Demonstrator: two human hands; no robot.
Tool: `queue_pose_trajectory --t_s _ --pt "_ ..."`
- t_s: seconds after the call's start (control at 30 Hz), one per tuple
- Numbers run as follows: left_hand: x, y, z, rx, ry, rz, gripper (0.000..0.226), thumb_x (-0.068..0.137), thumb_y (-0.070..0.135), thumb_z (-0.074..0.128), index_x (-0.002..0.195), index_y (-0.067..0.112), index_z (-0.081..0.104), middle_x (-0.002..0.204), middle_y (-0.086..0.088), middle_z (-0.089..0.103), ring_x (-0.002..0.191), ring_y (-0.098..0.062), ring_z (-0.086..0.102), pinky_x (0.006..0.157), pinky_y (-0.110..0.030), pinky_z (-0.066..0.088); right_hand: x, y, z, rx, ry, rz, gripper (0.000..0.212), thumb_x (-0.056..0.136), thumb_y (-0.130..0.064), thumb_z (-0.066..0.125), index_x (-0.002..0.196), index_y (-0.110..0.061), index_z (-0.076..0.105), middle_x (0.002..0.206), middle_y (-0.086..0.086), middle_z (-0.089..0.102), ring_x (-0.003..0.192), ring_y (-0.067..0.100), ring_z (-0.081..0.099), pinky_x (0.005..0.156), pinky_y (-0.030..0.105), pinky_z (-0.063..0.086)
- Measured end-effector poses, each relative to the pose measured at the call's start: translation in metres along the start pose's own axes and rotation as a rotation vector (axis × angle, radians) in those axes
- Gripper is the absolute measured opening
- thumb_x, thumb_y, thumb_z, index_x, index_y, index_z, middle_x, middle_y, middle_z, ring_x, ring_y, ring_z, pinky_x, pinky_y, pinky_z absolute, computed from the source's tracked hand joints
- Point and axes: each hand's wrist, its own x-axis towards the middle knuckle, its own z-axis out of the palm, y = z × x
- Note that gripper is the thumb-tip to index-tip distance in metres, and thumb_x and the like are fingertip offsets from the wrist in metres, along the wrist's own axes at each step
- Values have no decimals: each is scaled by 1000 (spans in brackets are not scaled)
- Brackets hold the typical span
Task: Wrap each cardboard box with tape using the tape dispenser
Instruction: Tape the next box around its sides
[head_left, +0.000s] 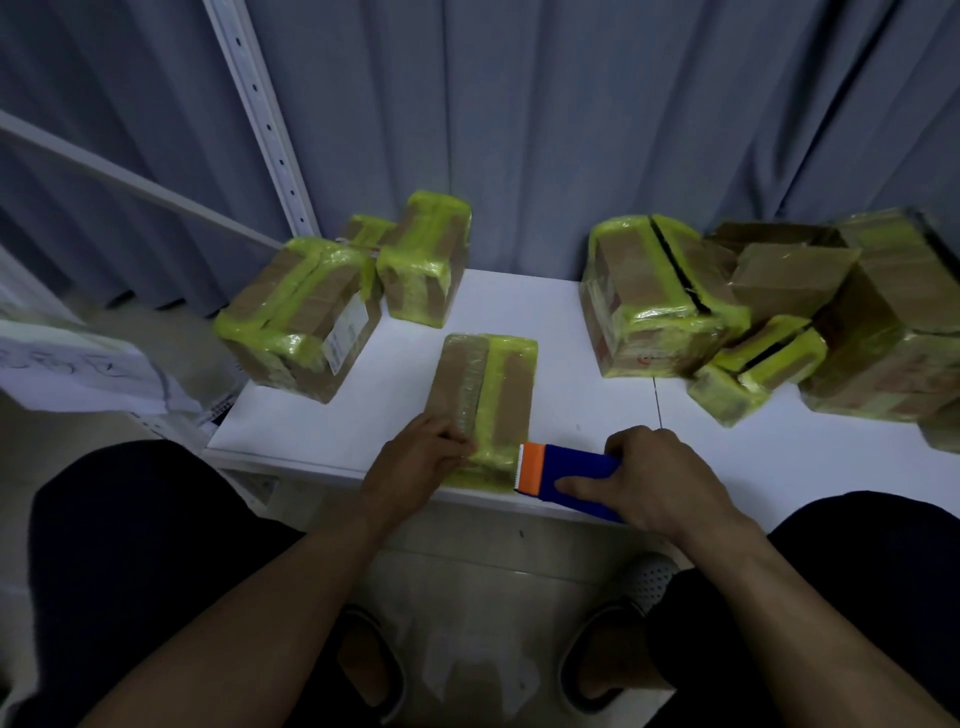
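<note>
Two hands are seen low in the middle of the frame. A flat box (485, 395) is laid on the white table (519, 306), in the middle, with its near end at the table's front edge. It is partly covered with yellow-green tape, and brown cardboard is left showing in strips. The near left end of the flat box is held by the left hand (421, 457), with the fingers bent over the top. Just to the right, the tape dispenser (571, 475) is gripped by the right hand (660, 478). The fingers are curled over its blue body and the thumb is laid along its near side. The orange end, with small teeth, is put against the near right corner of the flat box.

At the back left of the table a big box (296, 317) and a tall box (423, 260) are stood side by side, both taped. A small box (366, 228) is half hidden behind them.

On the right, a split box (649, 301) with a dark slit across its top is seen. A low box (758, 364) is set beside it, and a brown box (789, 275) with loose flaps is piled behind. A large box (893, 322) at the right edge is blurred.

A gray curtain (571, 130) is hung behind the table. A white post (260, 114) is seen at the upper left.
</note>
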Motion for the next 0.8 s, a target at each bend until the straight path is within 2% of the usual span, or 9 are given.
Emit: queue_pose_trajectory --t_s 0.1,0.17,0.23,0.3,0.4,0.47,0.57,0.67,0.8 --pt "-2 4 -1 -114 -27 -51 31 96 20 62 127 19 65 135 -2 57 124 -13 51 109 -26 40 5 -2 5 -31 8 -6 59 68 -80 73 82 -24 62 76 -8 60 73 13 62 57 27 47" --pt "-3 8 -2 -6 -68 -4 45 94 10 64 138 18 56 144 -5 53 132 -21 48 115 -37 37 11 -3 7 -28 -6 -4 61 68 -79 74 86 -22 64 77 -7 61 75 15 64 59 28 52" --pt "-3 13 -1 126 -80 14 54 91 5 68 141 19 53 146 -6 51 135 -23 47 117 -43 35 15 -4 10 -16 -33 0 62 68 -78 75 90 -21 64 81 -6 62 78 15 65 62 28 54" --pt "-2 17 1 187 -86 29 61 88 4 69 143 22 50 146 -5 51 136 -23 45 117 -42 33 18 -5 12 -13 -51 0 63 69 -77 75 93 -21 61 86 -6 62 81 15 65 63 27 53" --pt "-2 16 5 255 -59 121 77 79 1 75 145 26 46 140 -3 55 130 -23 49 112 -44 38 19 -4 13 -24 -67 7 64 69 -78 75 96 -21 62 88 -5 62 82 16 65 62 27 51" --pt "-4 13 6 276 -57 189 64 80 13 77 139 25 54 136 -2 59 126 -23 54 108 -48 43 20 -4 14 -25 -70 7 64 70 -78 74 97 -21 62 87 -5 62 81 15 65 59 25 48" --pt "-8 11 11 303 -28 219 43 87 41 68 129 30 63 135 6 61 127 -18 54 111 -49 39 20 -4 16 -29 -69 0 64 71 -78 74 99 -21 61 88 -5 62 82 16 65 57 24 45" --pt "-5 14 17 285 13 162 36 87 35 69 122 24 70 124 1 69 116 -24 64 108 -57 39 20 -3 18 -29 -59 2 66 70 -79 73 99 -20 64 91 -4 66 82 16 67 63 27 53" --pt "-2 26 14 340 27 227 50 66 22 92 114 20 75 111 0 74 100 -24 70 93 -41 50 18 -3 18 -16 -65 0 66 71 -80 72 98 -20 65 92 -3 68 81 15 67 68 29 57"
